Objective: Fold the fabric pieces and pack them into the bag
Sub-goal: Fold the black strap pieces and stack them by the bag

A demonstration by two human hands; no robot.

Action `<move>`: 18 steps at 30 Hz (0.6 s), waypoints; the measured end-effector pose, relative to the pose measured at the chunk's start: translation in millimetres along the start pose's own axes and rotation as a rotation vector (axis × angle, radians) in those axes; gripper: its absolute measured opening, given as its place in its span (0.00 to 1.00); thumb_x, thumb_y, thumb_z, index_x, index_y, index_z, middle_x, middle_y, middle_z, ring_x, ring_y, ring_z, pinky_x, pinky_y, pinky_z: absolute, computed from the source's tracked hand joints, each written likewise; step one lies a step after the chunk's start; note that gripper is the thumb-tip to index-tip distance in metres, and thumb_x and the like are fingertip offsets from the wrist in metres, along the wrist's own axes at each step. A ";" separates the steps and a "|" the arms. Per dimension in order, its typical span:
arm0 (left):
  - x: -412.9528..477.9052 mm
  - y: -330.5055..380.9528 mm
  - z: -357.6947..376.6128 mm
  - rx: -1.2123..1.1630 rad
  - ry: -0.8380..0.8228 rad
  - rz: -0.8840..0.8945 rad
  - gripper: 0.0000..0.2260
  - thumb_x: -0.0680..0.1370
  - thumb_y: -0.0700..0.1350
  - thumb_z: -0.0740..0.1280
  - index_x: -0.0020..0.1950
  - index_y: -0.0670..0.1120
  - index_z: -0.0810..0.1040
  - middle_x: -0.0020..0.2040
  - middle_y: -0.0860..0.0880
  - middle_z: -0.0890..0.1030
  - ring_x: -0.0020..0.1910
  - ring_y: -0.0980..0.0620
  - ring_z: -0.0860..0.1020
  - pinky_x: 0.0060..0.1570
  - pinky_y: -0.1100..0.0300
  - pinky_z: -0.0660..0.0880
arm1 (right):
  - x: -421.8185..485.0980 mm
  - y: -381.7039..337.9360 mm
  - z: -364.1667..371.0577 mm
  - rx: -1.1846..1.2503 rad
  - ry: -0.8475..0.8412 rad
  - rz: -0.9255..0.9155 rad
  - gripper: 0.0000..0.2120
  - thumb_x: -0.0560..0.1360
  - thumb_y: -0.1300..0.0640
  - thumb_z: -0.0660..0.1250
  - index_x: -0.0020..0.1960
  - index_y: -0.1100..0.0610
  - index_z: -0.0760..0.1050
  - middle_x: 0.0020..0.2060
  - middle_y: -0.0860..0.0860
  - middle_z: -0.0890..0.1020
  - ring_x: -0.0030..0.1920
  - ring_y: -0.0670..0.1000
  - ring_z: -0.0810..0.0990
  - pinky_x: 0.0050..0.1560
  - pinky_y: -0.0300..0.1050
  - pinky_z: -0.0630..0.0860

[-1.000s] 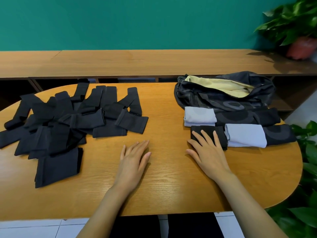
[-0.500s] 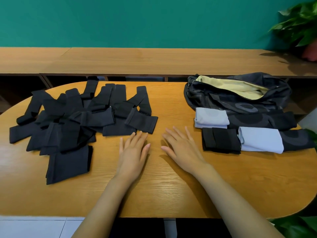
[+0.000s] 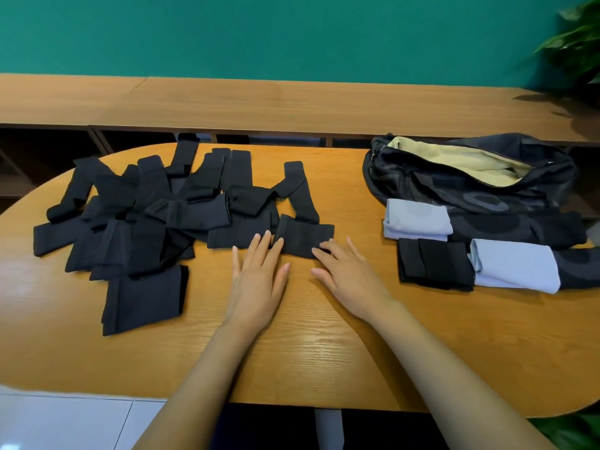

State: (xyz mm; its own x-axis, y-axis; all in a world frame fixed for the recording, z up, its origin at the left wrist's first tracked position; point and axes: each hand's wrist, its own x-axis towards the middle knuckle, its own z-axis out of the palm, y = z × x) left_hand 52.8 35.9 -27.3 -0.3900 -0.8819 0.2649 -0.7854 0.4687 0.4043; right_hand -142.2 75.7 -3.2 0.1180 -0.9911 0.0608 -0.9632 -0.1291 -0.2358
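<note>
Next black piece (image 3: pixel 305 237) sits at the near-right edge of the pile (image 3: pixel 146 222); bag (image 3: pixel 454 186) is far right. The left hand (image 3: pixel 259 280) and right hand (image 3: pixel 352 277) lie flat, fingertips touching its near edge, grasping nothing. Likely light, limp, stretchy: pinch the near corners.

Bright, even light falls from above. The wooden table (image 3: pixel 324 358) shows pale glare at its near left edge. The black fabric pieces (image 3: pixel 146 297) lose fold detail. Frame edges smear slightly, and the far right plant (image 3: pixel 578 43) is soft.
</note>
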 end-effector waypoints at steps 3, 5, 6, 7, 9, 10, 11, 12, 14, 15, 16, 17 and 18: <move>-2.1 0.9 -0.6 -0.010 -0.016 0.099 0.27 0.82 0.60 0.45 0.76 0.50 0.65 0.78 0.52 0.61 0.78 0.56 0.51 0.76 0.49 0.37 | -29.6 10.0 -2.6 0.018 0.022 0.039 0.25 0.83 0.43 0.52 0.77 0.50 0.61 0.75 0.47 0.65 0.76 0.45 0.56 0.75 0.42 0.38; -4.8 1.7 -1.7 -0.027 -0.025 0.172 0.27 0.82 0.59 0.46 0.74 0.50 0.68 0.76 0.53 0.65 0.77 0.57 0.54 0.77 0.49 0.39 | -47.1 12.7 -4.9 0.027 0.012 0.058 0.25 0.82 0.42 0.52 0.77 0.49 0.61 0.75 0.46 0.64 0.77 0.44 0.55 0.74 0.41 0.37; -6.6 2.2 -2.3 -0.033 -0.027 0.208 0.25 0.82 0.59 0.46 0.73 0.50 0.70 0.75 0.53 0.67 0.77 0.58 0.56 0.77 0.49 0.40 | -54.9 13.2 -5.6 0.029 0.008 0.058 0.25 0.82 0.42 0.52 0.77 0.49 0.61 0.75 0.45 0.64 0.77 0.44 0.55 0.74 0.41 0.37; -8.2 2.8 -3.2 -0.037 -0.032 0.242 0.24 0.83 0.58 0.47 0.72 0.50 0.71 0.74 0.53 0.69 0.76 0.59 0.58 0.77 0.49 0.41 | -62.2 13.2 -6.4 0.028 0.006 0.056 0.25 0.82 0.42 0.51 0.76 0.49 0.61 0.74 0.45 0.64 0.76 0.44 0.55 0.74 0.41 0.37; -11.0 3.7 -4.0 -0.043 -0.046 0.301 0.23 0.84 0.57 0.49 0.71 0.50 0.74 0.71 0.54 0.73 0.74 0.59 0.62 0.77 0.48 0.44 | -76.0 12.8 -7.3 0.025 0.004 0.045 0.26 0.81 0.40 0.49 0.75 0.49 0.63 0.73 0.45 0.66 0.76 0.43 0.57 0.74 0.41 0.36; -12.0 4.0 -4.2 -0.045 -0.045 0.325 0.22 0.84 0.56 0.50 0.69 0.50 0.75 0.69 0.54 0.74 0.73 0.60 0.64 0.77 0.47 0.46 | -82.1 13.2 -7.2 0.024 0.008 0.039 0.27 0.80 0.39 0.47 0.75 0.49 0.65 0.72 0.44 0.68 0.75 0.43 0.58 0.74 0.41 0.36; -12.9 4.6 -4.2 -0.046 -0.035 0.347 0.21 0.84 0.55 0.51 0.68 0.49 0.77 0.67 0.54 0.76 0.71 0.60 0.67 0.77 0.46 0.49 | -87.5 13.4 -7.1 0.022 0.015 0.031 0.28 0.80 0.38 0.45 0.73 0.49 0.67 0.71 0.44 0.69 0.74 0.42 0.60 0.74 0.41 0.35; -13.5 5.4 -4.4 -0.047 -0.019 0.366 0.20 0.84 0.54 0.52 0.66 0.49 0.78 0.65 0.54 0.78 0.70 0.59 0.69 0.76 0.46 0.50 | -92.2 13.8 -6.9 0.021 0.023 0.027 0.30 0.80 0.37 0.43 0.72 0.48 0.69 0.69 0.44 0.71 0.73 0.42 0.63 0.74 0.42 0.36; -13.6 7.2 -4.1 -0.043 0.023 0.393 0.19 0.84 0.53 0.53 0.63 0.48 0.80 0.62 0.54 0.80 0.67 0.58 0.72 0.76 0.47 0.52 | -97.7 14.9 -6.4 0.029 0.050 0.026 0.30 0.79 0.37 0.42 0.68 0.48 0.73 0.64 0.43 0.75 0.69 0.41 0.68 0.75 0.43 0.39; -12.8 7.7 -4.1 -0.037 0.046 0.398 0.19 0.84 0.53 0.53 0.63 0.48 0.81 0.61 0.53 0.81 0.66 0.58 0.73 0.76 0.48 0.52 | -98.3 15.6 -6.1 0.034 0.074 0.025 0.28 0.79 0.38 0.44 0.67 0.48 0.74 0.62 0.43 0.76 0.67 0.41 0.69 0.76 0.44 0.41; -10.9 8.3 -4.5 -0.030 0.068 0.395 0.19 0.84 0.53 0.53 0.62 0.47 0.81 0.61 0.53 0.81 0.66 0.57 0.73 0.76 0.49 0.52 | -97.0 16.0 -6.3 0.034 0.098 0.026 0.27 0.80 0.38 0.45 0.67 0.48 0.74 0.61 0.43 0.76 0.66 0.41 0.69 0.76 0.44 0.43; -7.4 8.8 -5.2 -0.020 0.084 0.385 0.19 0.83 0.52 0.54 0.62 0.47 0.81 0.62 0.52 0.81 0.67 0.55 0.73 0.76 0.50 0.51 | -93.8 15.7 -7.5 0.028 0.118 0.028 0.26 0.81 0.39 0.46 0.68 0.49 0.73 0.63 0.43 0.75 0.67 0.42 0.68 0.77 0.45 0.43; -2.2 9.7 -6.2 0.001 0.093 0.370 0.19 0.83 0.52 0.53 0.62 0.47 0.81 0.63 0.51 0.80 0.68 0.54 0.72 0.76 0.50 0.50 | -88.1 15.1 -8.5 0.017 0.127 0.031 0.27 0.81 0.39 0.46 0.70 0.49 0.71 0.66 0.44 0.74 0.70 0.42 0.66 0.77 0.46 0.43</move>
State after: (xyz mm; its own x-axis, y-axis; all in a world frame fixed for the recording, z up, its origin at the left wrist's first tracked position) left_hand 49.1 42.7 -18.5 -0.6019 -0.6450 0.4708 -0.6001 0.7543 0.2662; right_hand -169.2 161.3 -3.9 0.0551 -0.9829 0.1757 -0.9616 -0.0996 -0.2556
